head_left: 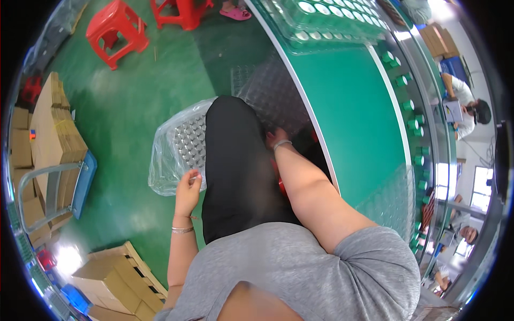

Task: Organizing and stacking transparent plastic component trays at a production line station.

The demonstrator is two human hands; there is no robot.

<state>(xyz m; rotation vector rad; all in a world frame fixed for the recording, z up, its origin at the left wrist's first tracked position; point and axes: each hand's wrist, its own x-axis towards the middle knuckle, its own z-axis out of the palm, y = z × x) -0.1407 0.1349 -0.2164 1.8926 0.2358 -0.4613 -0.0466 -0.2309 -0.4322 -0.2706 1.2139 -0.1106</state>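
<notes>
My left hand hangs beside my left thigh with its fingers loosely bent and slightly apart, and nothing shows in it. Close by on the floor lies a clear plastic bag around a tray with rows of round silvery cups; my black trouser leg hides part of it. My right hand reaches down between my legs and the table edge. Stacked clear plastic trays are just beyond it in the shade under the table. Its fingers are partly hidden in shadow, so I cannot tell whether they touch anything.
The green table at my right bears clear trays of white-topped containers and an empty clear tray. Past it, green-and-white containers line a conveyor, with co-workers beyond. Red stools, a cart and cardboard boxes stand left.
</notes>
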